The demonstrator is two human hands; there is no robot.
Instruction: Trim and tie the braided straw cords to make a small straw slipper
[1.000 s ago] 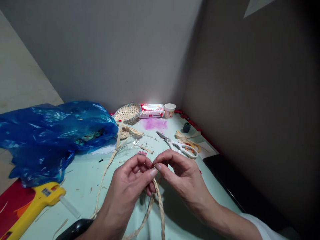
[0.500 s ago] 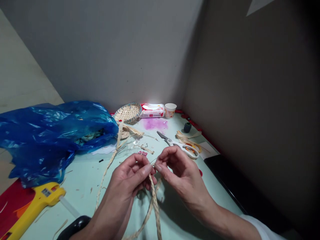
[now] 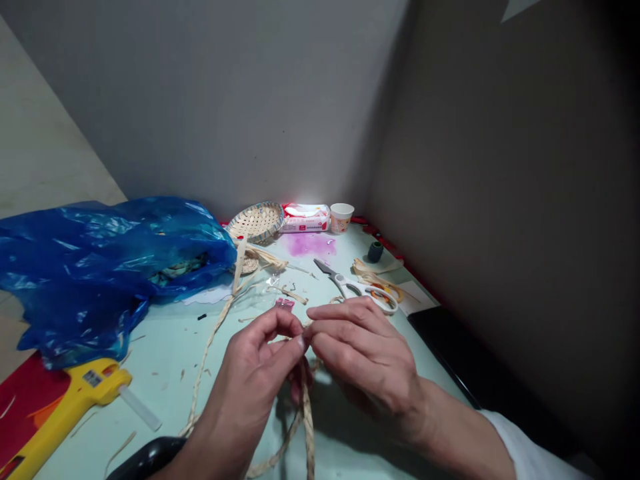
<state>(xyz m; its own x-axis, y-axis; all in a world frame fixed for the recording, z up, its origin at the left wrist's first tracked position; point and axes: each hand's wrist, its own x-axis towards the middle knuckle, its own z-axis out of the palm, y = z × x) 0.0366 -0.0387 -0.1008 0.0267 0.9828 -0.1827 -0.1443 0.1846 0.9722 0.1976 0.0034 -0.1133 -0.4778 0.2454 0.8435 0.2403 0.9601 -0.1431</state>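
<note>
Straw braid (image 3: 309, 427) is the thing in hand in the head view, its upper end tucked among the fingertips just where the two hands meet. From there its long axis runs almost straight down towards the person's side of the desk (image 3: 175, 347), below the left hand (image 3: 267, 367) and just beside it, so the left is the nearer. That hand has thumb and forefinger pressed together, clamped on the braid's top. The right hand (image 3: 370, 357) comes in from the other side, its fingers laid close together and their tips touching the left's; its own fingers hide its grip, so I cannot tell whether it pinches anything. A second braided length curves away to the lower left, perhaps part of the same piece. Beyond the right hand lie the white-handled scissors (image 3: 341, 281), blades pointing away.

Against the frame half a second ago, the right hand has rolled over: its thumb and bent forefinger showed then, and now its back faces up. The braid's lower end has swung slightly left.
</note>
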